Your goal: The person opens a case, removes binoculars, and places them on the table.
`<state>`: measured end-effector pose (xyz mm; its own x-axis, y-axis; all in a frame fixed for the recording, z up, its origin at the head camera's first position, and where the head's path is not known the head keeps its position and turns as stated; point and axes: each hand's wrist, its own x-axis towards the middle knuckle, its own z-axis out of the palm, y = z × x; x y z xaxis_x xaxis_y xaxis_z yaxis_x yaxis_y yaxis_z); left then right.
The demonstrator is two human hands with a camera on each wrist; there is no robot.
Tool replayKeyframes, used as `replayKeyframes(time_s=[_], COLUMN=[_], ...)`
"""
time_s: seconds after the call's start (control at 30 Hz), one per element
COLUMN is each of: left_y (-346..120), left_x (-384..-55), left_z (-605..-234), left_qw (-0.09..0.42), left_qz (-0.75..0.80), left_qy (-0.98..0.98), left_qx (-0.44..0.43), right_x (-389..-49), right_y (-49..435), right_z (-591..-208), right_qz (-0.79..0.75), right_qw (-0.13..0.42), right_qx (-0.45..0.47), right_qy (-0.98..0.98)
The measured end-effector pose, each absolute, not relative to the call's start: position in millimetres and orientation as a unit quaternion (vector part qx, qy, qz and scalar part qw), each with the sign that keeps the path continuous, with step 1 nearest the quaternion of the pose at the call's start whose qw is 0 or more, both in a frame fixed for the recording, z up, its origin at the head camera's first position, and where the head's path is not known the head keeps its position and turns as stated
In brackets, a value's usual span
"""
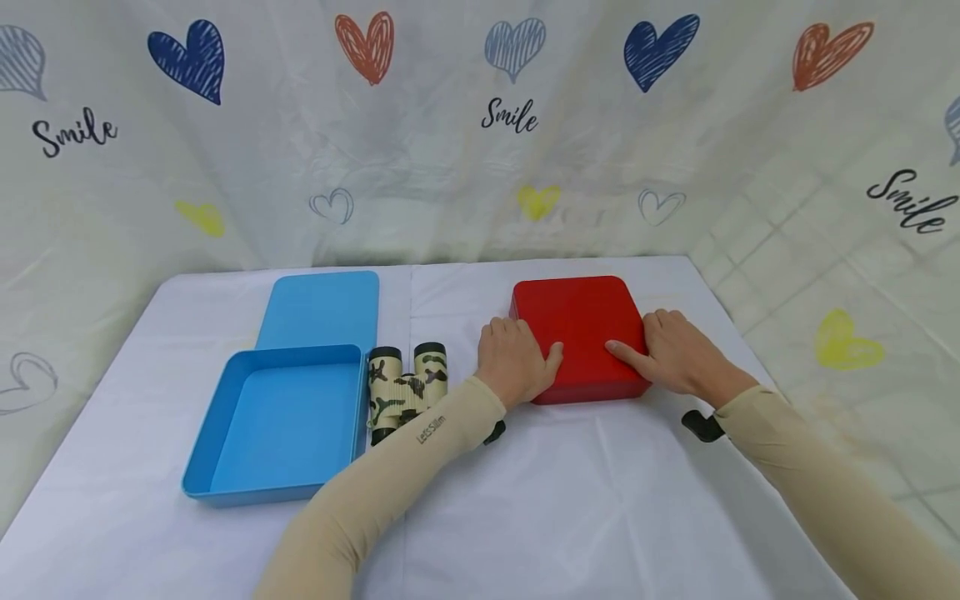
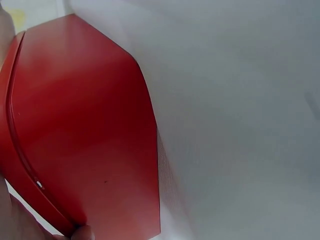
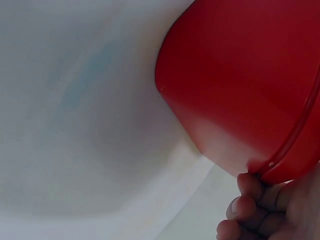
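Note:
A red lidded box (image 1: 581, 329) sits toward the back right of the table. My left hand (image 1: 517, 358) grips its left side, thumb resting over the top. On the opposite side my right hand (image 1: 678, 350) holds it the same way, with the thumb on the top face. Both wrist views show a seam below the rim of the lid. In the left wrist view a fingertip (image 2: 82, 233) is right at that seam. The right wrist view shows curled fingers (image 3: 245, 205) at the lid's corner. The lid lies closed, so the box's inside is hidden.
Left of the left forearm lie camouflage binoculars (image 1: 408, 387), partly covered by the sleeve. Beside them stands a shallow open blue box (image 1: 285, 417), with a flat blue lid (image 1: 322, 308) behind it. A white cloth covers the table (image 1: 570, 500); a printed curtain (image 1: 435, 150) hangs behind.

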<state>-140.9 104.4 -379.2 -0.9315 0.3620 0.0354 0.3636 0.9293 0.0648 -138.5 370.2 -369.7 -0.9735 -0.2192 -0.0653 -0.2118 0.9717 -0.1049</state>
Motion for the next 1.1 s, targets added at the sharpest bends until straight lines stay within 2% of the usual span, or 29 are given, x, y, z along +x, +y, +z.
replayKeyframes(time_s=[0.9,1.1], left_y=[91,90], left_x=[-123,-120], left_z=[-384,-385], left_qw=[0.024,0.041], left_qz=[-0.018,-0.021], left_qy=[-0.976,-0.973], left_qx=[-0.217,-0.226], right_x=[-118,-116], right_y=[364,365], right_z=[-369,-368], right_qz=[-0.044,-0.037], right_qw=[0.031,0.027], right_qx=[-0.13,-0.139], right_qy=[0.99,0.989])
